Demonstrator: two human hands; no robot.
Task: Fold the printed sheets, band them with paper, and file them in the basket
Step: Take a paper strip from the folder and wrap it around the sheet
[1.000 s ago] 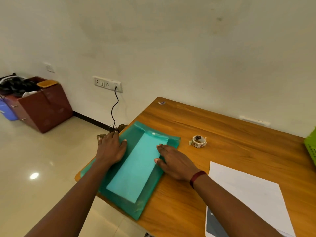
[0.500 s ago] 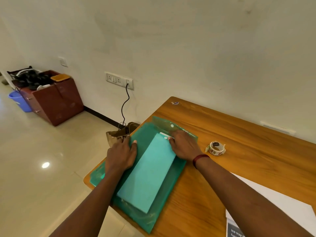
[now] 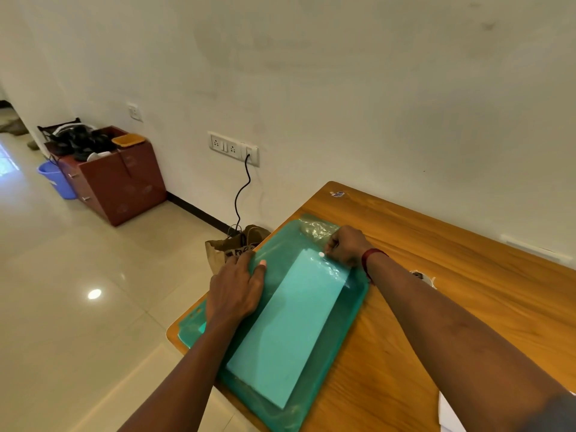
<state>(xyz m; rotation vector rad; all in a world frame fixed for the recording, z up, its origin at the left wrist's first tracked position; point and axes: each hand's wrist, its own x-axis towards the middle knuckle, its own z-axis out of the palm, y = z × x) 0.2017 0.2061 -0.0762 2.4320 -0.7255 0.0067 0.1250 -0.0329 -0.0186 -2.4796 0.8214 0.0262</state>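
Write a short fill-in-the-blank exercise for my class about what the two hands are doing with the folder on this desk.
1. The left hand lies flat on the green ____.
2. The right hand pinches the folder's white ____.
3. The folder lies on a ____ table.
4. A red band circles the ____ wrist.

Missing words: folder; snap button; wooden; right

Looks like a plain office or home room: wooden worktop (image 3: 467, 260) against a bare white wall, glossy tiled floor (image 3: 78, 291), wall sockets (image 3: 232, 148), brown cabinet (image 3: 118, 179), blue bucket (image 3: 56, 179).
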